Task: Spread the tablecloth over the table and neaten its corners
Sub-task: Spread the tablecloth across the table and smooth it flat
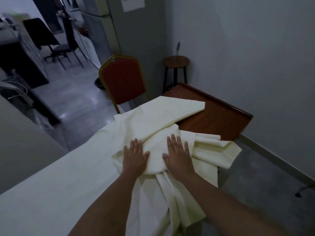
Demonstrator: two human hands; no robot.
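Cream tablecloth (81,181) across the centre and lower left of the frame, smooth and flat over the near part of the desk (219,114), bunched into a loose heap of folds at mid-frame. One folded flap reaching toward the upper middle, another corner drooping off the desk edge at right of centre, more folds hanging down toward the bottom edge. Left hand (134,157) and right hand (178,155) side by side on the heap, palms down, fingers spread flat, pressing on the cloth and gripping nothing. Bare forearms running in from the bottom of the frame. Far end of the desk uncovered at centre right: reddish-brown wood with a raised lip. Red chair (121,82) with a gold frame just beyond the cloth, above centre. Round dark stool (176,63) near the grey wall (247,48), upper right of centre. Black chair (68,46) and dim furniture in the upper left.
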